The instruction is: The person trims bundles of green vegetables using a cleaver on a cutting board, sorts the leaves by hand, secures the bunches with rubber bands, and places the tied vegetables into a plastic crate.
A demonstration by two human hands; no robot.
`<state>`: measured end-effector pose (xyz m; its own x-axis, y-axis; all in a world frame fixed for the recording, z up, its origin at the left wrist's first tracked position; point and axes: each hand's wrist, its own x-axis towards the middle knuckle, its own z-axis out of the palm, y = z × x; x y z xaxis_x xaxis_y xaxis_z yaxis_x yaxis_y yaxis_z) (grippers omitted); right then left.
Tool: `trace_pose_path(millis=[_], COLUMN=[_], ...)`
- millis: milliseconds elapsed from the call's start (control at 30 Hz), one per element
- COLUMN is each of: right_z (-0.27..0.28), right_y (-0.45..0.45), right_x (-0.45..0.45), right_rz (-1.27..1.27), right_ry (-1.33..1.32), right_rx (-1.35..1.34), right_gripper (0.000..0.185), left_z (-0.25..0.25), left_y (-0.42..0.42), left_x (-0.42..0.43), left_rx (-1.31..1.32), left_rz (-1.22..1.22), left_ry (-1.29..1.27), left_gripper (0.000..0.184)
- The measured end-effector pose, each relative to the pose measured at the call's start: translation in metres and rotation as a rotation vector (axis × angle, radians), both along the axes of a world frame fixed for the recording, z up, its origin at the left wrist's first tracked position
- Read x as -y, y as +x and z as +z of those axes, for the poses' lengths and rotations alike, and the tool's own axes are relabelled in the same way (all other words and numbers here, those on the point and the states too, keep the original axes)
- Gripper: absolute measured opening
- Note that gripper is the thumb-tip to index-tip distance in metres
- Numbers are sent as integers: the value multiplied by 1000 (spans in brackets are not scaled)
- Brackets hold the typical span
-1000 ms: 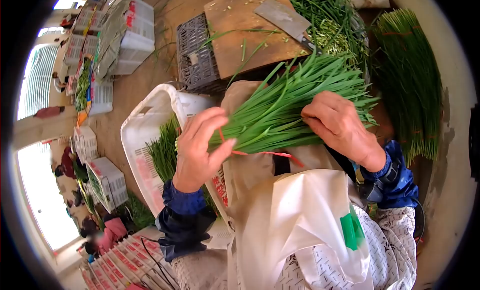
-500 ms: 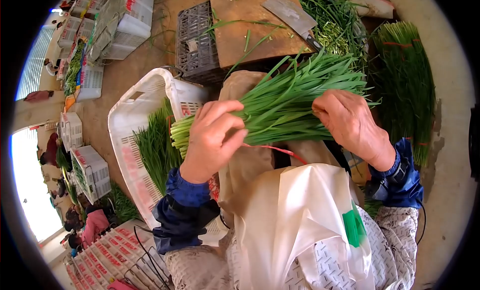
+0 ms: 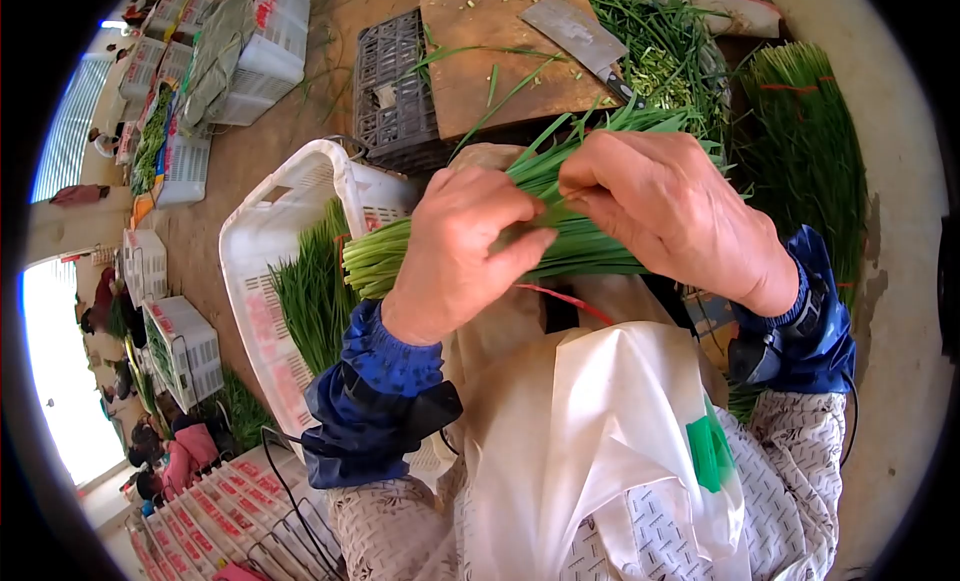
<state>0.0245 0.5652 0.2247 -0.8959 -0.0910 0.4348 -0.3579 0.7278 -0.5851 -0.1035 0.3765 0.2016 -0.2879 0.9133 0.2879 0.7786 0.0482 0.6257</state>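
Observation:
A bunch of garlic chives lies across my lap, pale stem ends to the left and green leaves to the right. My left hand rests over the stem half, its fingers curled around the chives and its thumb bent toward the right hand. Close beside it, my right hand pinches leaves at the middle of the bunch between thumb and forefinger. The fingertips nearly meet, and the blades between them are partly hidden. Under the bunch a red-pink strip runs across the cream apron.
At left stands a white crate holding chives. Ahead, a cleaver lies on a wooden board beside a black crate. Cut greens are heaped right of it. Tied chives stand along the right wall. People sit farther left.
My right hand has moved left along the leaves to the middle of the bunch. My left hand has shifted slightly right and down, so the two hands are now close together.

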Motion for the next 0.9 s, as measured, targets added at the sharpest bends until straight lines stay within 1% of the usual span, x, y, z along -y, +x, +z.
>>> trace_pose_path(millis=[33,67,100,133,167,200,233,267,300,367,400,433,500,600,733,900], right_z=[-2,-7,-13,-21,-20,-34,-54,-68,-65,-62,-64,-56,-63,-64,-72,-75], right_y=[1,1,1,2,3,3,1,0,0,-2,-5,-8,-16,-23,-26,-22], right_x=[-2,-4,-5,-9,-12,-21,-29,-31,-26,-12,-2,9,25,38,56,67], right_rz=[18,38,63,90,-4,59,121,141,96,142,179,94,61,47,7,-24], right_ry=[-185,-371,-558,-990,-1162,-1310,-1460,-1466,-1395,-1169,-1104,-942,-606,-464,-401,-451], right_rx=[84,166,249,405,507,554,600,623,696,745,722,738,473,398,278,167], right_gripper=[16,16,16,20,22,24,25,22,17,12,13,14,14,14,15,13], left_z=[-1,1,2,3,3,4,7,10,12,8,8,8,11,13,11,7], left_y=[-1,-4,-4,-3,-3,-9,-9,-8,-8,-11,-13,-14,-14,-12,-17,-17], left_x=[0,0,1,2,6,8,10,10,10,11,10,10,9,11,17,21], left_rx=[8,43,140,238,335,324,407,490,573,571,570,567,537,531,516,605], left_rz=[18,2,43,89,137,102,133,159,184,153,137,122,144,167,202,232], left_ry=[6,11,3,-6,-16,-19,-17,-16,-15,37,47,58,43,70,74,145], left_gripper=[26,18,16,15,13,15,15,16,16,16,16,16,16,16,16,16])
